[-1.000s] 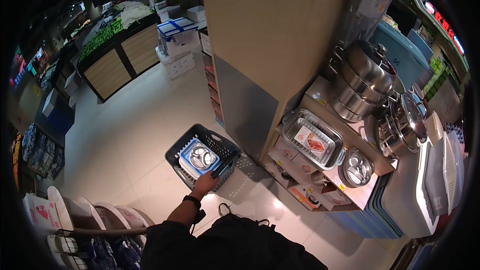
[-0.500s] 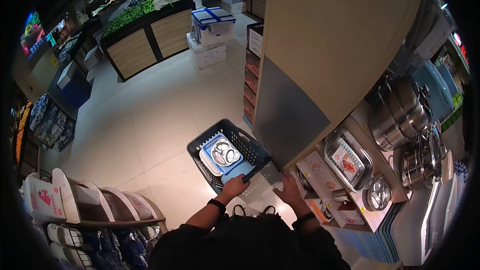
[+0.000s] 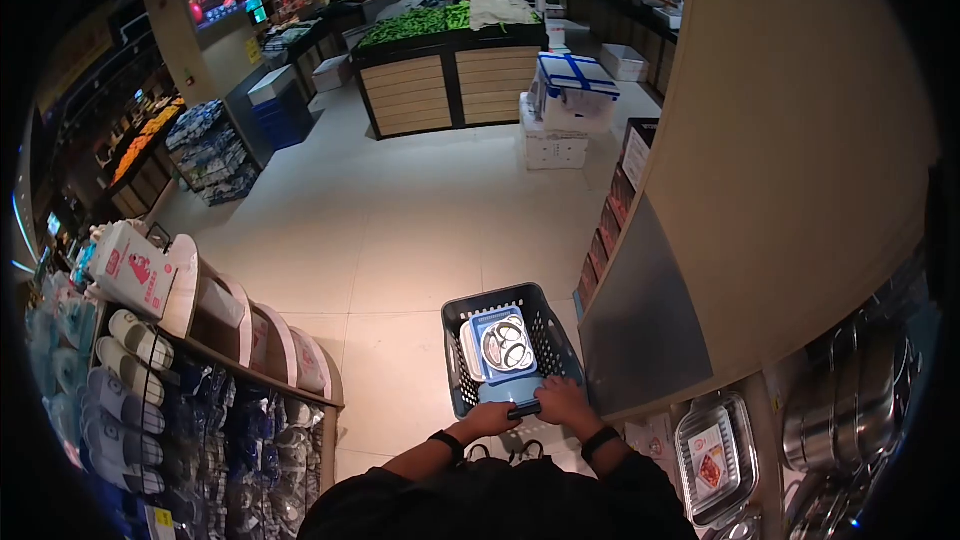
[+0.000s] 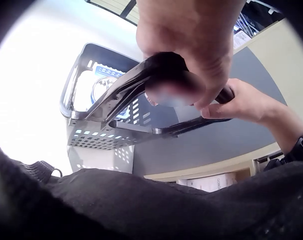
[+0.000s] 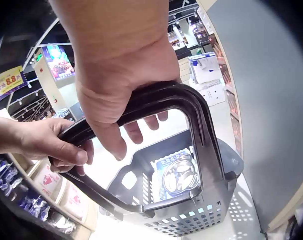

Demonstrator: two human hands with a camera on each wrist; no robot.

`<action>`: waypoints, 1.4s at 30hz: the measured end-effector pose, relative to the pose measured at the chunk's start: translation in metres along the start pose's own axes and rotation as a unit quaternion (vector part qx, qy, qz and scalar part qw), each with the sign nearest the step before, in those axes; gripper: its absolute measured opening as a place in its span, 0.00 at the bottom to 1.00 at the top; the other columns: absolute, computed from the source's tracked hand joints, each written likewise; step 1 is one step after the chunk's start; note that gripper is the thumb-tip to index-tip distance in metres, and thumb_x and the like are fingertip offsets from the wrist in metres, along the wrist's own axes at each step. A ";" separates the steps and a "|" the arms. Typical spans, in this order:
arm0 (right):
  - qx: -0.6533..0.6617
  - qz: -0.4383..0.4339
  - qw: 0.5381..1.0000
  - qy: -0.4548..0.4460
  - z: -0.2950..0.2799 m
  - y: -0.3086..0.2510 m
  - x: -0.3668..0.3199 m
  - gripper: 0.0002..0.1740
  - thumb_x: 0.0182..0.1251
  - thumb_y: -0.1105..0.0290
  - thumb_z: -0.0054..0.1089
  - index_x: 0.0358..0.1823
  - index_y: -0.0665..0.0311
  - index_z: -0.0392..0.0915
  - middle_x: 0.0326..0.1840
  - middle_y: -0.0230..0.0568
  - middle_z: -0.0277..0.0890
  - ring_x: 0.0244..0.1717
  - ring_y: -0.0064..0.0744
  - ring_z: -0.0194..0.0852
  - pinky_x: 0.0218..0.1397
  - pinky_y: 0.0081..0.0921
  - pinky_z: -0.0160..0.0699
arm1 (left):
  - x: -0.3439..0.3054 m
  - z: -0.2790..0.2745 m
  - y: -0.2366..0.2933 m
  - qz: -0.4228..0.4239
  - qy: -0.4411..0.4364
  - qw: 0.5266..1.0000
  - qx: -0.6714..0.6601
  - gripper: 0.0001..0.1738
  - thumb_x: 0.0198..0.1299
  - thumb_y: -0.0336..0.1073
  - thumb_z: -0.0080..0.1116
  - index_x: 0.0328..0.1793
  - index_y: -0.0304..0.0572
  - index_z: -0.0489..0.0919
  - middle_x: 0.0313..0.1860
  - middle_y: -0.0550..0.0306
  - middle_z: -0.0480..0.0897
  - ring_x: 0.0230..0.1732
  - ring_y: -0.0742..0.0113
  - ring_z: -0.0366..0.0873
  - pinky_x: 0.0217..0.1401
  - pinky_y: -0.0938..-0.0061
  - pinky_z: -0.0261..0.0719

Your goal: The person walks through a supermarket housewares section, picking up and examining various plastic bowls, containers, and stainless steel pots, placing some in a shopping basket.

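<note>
A dark grey plastic shopping basket point(image 3: 452, 365) with perforated sides hangs low in front of me in the head view. Both hands hold its black handle point(image 5: 204, 122). My left hand point(image 3: 487, 420) grips the handle's left part, its thumb and fingers wrapped around the bar in the right wrist view. Beside it, my right hand point(image 3: 563, 403) curls over the same bar from above. Inside the basket lies a round divided metal plate point(image 3: 507, 344) on blue-and-white packaging point(image 3: 480, 317). A flat blue item point(image 3: 505, 392) shows at the basket's near end.
On the left stands a shelf rack point(image 3: 335, 395) with slippers point(image 3: 130, 420) and boxes. A tan and grey panel point(image 3: 640, 310) rises close on the right, with a glass baking dish point(image 3: 718, 460) and steel pots point(image 3: 850, 410) below. Ahead are stacked foam boxes point(image 3: 555, 147) and a vegetable stand point(image 3: 410, 95).
My right hand has come in from the right and taken hold of the handle beside my left. The view has turned right, and the panel is now nearer alongside the basket.
</note>
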State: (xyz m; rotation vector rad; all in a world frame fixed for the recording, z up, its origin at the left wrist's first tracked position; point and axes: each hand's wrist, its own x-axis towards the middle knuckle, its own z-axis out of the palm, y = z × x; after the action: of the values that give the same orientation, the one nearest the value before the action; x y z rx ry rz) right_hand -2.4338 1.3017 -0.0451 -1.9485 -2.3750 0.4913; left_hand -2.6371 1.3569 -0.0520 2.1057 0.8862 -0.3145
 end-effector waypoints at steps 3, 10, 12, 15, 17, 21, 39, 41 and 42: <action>0.035 0.048 0.988 -0.140 -0.006 -0.003 0.014 0.16 0.49 0.58 0.60 0.38 0.56 0.81 0.40 0.43 0.81 0.45 0.47 0.81 0.46 0.45 0.79 | -0.001 -0.002 -0.001 -0.030 0.020 0.999 0.015 0.23 0.57 0.57 0.57 0.45 0.47 0.78 0.39 0.45 0.84 0.43 0.45 0.81 0.45 0.54 0.79; 0.059 0.064 0.983 -0.165 -0.003 0.004 0.005 0.15 0.50 0.58 0.58 0.37 0.56 0.82 0.35 0.45 0.83 0.39 0.49 0.83 0.43 0.44 0.81 | 0.001 0.006 0.017 0.026 0.157 0.982 0.098 0.23 0.55 0.55 0.60 0.50 0.50 0.80 0.44 0.50 0.82 0.46 0.50 0.81 0.48 0.58 0.80; 0.068 0.057 0.986 -0.144 -0.004 0.003 0.014 0.16 0.50 0.59 0.58 0.38 0.57 0.82 0.36 0.47 0.83 0.40 0.49 0.82 0.44 0.44 0.80 | 0.010 0.007 0.013 -0.021 0.130 0.987 0.090 0.23 0.55 0.53 0.60 0.53 0.52 0.79 0.47 0.51 0.81 0.48 0.51 0.81 0.50 0.59 0.80; 0.077 0.051 0.983 -0.161 -0.025 -0.006 0.034 0.15 0.49 0.61 0.58 0.37 0.58 0.82 0.36 0.48 0.82 0.41 0.50 0.82 0.44 0.44 0.80 | 0.007 -0.020 0.013 -0.088 0.094 0.989 0.068 0.19 0.54 0.52 0.59 0.50 0.55 0.81 0.37 0.50 0.85 0.39 0.51 0.83 0.43 0.58 0.80; 0.088 0.055 0.983 -0.153 -0.028 -0.009 0.035 0.14 0.49 0.63 0.58 0.37 0.59 0.82 0.36 0.48 0.82 0.41 0.50 0.82 0.45 0.44 0.80 | 0.007 -0.020 0.008 -0.084 0.101 0.988 0.083 0.18 0.53 0.52 0.59 0.48 0.56 0.81 0.34 0.52 0.85 0.36 0.50 0.83 0.40 0.57 0.80; 0.084 0.042 0.982 -0.165 -0.034 -0.010 0.044 0.15 0.49 0.64 0.59 0.38 0.59 0.82 0.38 0.48 0.83 0.42 0.49 0.82 0.45 0.43 0.80 | 0.008 -0.031 0.005 -0.093 0.092 0.987 0.093 0.18 0.53 0.54 0.59 0.46 0.56 0.82 0.34 0.52 0.85 0.37 0.50 0.83 0.41 0.57 0.80; 0.089 0.058 0.973 -0.205 -0.033 -0.018 0.062 0.17 0.48 0.59 0.62 0.39 0.58 0.83 0.38 0.45 0.83 0.43 0.46 0.82 0.46 0.41 0.80 | 0.005 -0.041 -0.009 -0.061 0.112 0.989 0.075 0.18 0.52 0.54 0.60 0.44 0.56 0.83 0.33 0.52 0.85 0.36 0.50 0.83 0.40 0.58 0.81; 0.085 0.067 0.973 -0.206 -0.040 -0.017 0.068 0.17 0.48 0.59 0.62 0.39 0.58 0.83 0.38 0.46 0.83 0.43 0.46 0.82 0.46 0.42 0.80 | 0.013 -0.047 -0.015 -0.057 0.114 0.988 0.084 0.19 0.52 0.54 0.61 0.45 0.57 0.83 0.33 0.52 0.85 0.36 0.50 0.83 0.41 0.58 0.81; 0.086 0.072 0.973 -0.203 -0.039 -0.015 0.072 0.17 0.48 0.58 0.62 0.39 0.58 0.83 0.38 0.46 0.83 0.43 0.46 0.82 0.46 0.42 0.80 | 0.016 -0.051 -0.016 -0.050 0.113 0.989 0.085 0.19 0.52 0.54 0.61 0.45 0.57 0.83 0.33 0.52 0.85 0.36 0.50 0.83 0.41 0.58 0.81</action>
State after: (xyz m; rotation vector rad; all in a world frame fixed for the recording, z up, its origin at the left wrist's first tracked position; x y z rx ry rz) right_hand -2.4554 1.3773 -0.0167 -2.1140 -2.3031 1.1644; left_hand -2.6405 1.4104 -0.0371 2.2892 1.1359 -0.2120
